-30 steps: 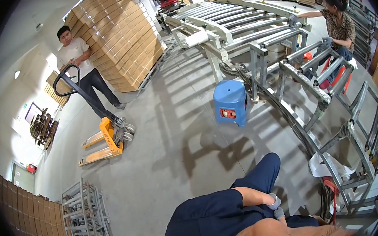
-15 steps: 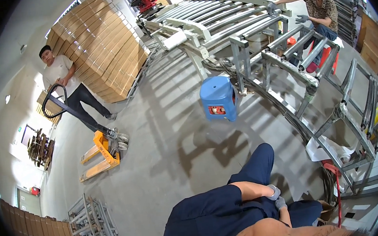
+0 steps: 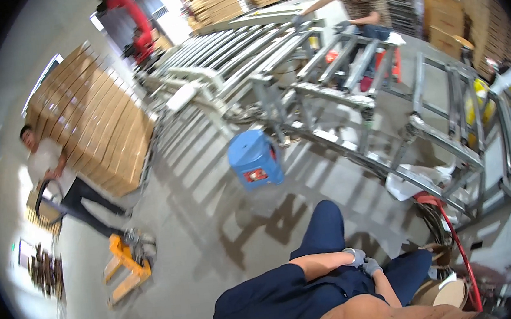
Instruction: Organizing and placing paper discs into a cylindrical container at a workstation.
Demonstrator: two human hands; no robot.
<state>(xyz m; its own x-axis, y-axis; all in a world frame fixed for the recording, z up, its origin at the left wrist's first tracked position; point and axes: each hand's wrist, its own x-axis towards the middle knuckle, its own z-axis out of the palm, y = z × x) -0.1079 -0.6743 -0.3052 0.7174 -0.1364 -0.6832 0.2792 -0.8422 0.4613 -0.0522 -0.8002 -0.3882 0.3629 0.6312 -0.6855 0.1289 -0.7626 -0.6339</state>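
Note:
My left hand (image 3: 354, 256) and my right hand (image 3: 371, 266), both in grey gloves, lie together in my lap. They touch, with the fingers curled inward; anything inside them is hidden. Dark blue trousers (image 3: 323, 232) cover my legs as I sit. A blue plastic stool (image 3: 246, 150) with red things inside stands on the floor ahead, well beyond my knees and apart from both hands.
Ahead and right run a roller conveyor (image 3: 335, 93) and metal frames. Behind it a co-worker (image 3: 369, 3) sits with gloved hands at the rollers. At left, another person holds a yellow pallet jack (image 3: 133, 278) beside stacked cardboard (image 3: 88, 119). A red pole (image 3: 459, 245) leans at right.
My view has turned to the right, so the stool, conveyor and people appear farther left. My hands stay together in my lap.

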